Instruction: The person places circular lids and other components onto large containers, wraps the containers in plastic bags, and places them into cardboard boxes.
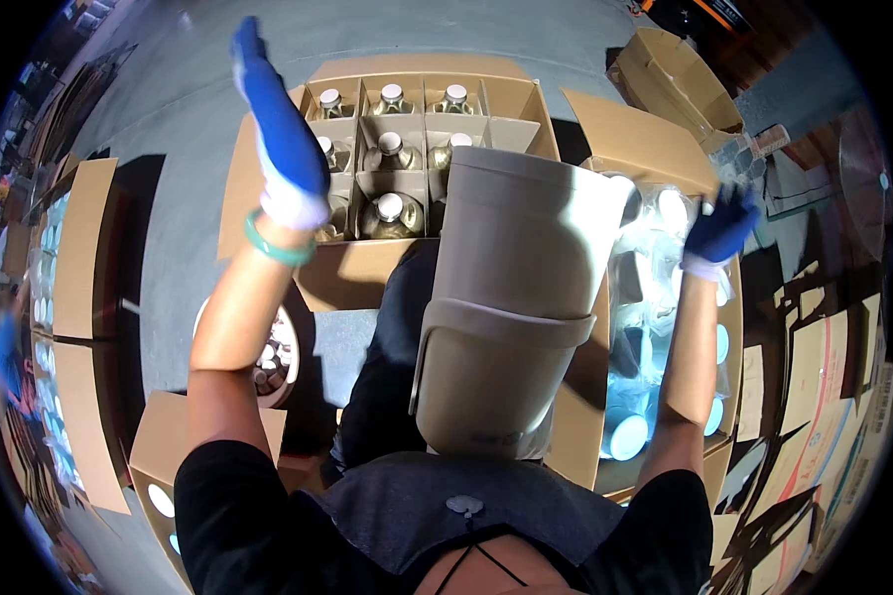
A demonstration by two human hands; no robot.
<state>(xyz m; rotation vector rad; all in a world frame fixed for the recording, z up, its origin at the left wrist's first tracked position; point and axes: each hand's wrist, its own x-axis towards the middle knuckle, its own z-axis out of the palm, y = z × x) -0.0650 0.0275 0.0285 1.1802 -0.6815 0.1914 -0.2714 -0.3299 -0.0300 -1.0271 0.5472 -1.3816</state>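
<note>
Eight clear bottles with white caps (390,154) are in view, each upright in its own cell of a brown cardboard carton with grey dividers (352,278), in front of the person; a tall beige-grey plastic bin (526,238) hides the carton's near right corner. The left hand (286,134), in a blue glove with a white cuff, is raised over the carton's left side, seen almost edge-on, its fingers straight and together, holding nothing. The right hand (721,226), gloved alike, is above the far right part of a second brown carton (635,139) of plastic-wrapped bottles with pale blue caps (625,434); its fingers are apart, with nothing visible in them, though whether they brush the wrapping I cannot tell.

This looks like a pause between handlings, both hands free. Any lift from the first carton would call for a straight upward pull on a bottle's neck, clear of the dividers.

The bin takes up the middle, so the hands have most room outside it. The left side has grey floor (179,228) past a white round tub (294,362); on the right, the second carton's raised flaps and stacked cardboard (809,387) narrow the way.
</note>
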